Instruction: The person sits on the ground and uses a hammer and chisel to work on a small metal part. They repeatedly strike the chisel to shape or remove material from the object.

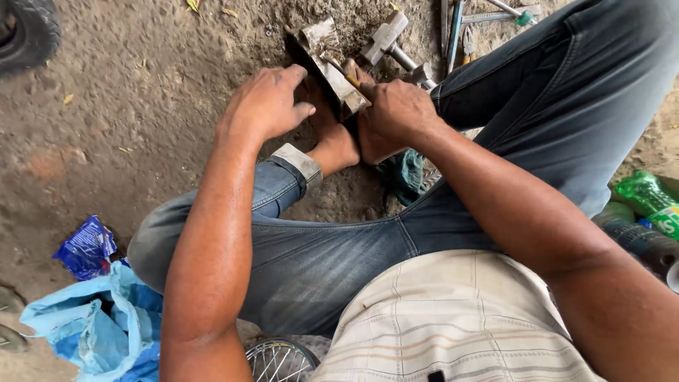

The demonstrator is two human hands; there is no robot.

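I sit on dirt ground with my jeans-clad legs folded. A worn metal block (327,58) rests between my bare feet, tilted. My left hand (267,102) lies on its left side, fingers spread over the block's edge. My right hand (396,110) is closed around a small yellow-handled tool (351,79) whose tip meets the block's top face. Most of the tool is hidden in my fist.
A hammer (387,37) lies just beyond the block, with several hand tools (456,28) at the top. A tyre (28,32) sits top left. Blue plastic bags (99,318) lie lower left, a spoked wheel rim (279,359) at the bottom, green bottles (647,201) at right.
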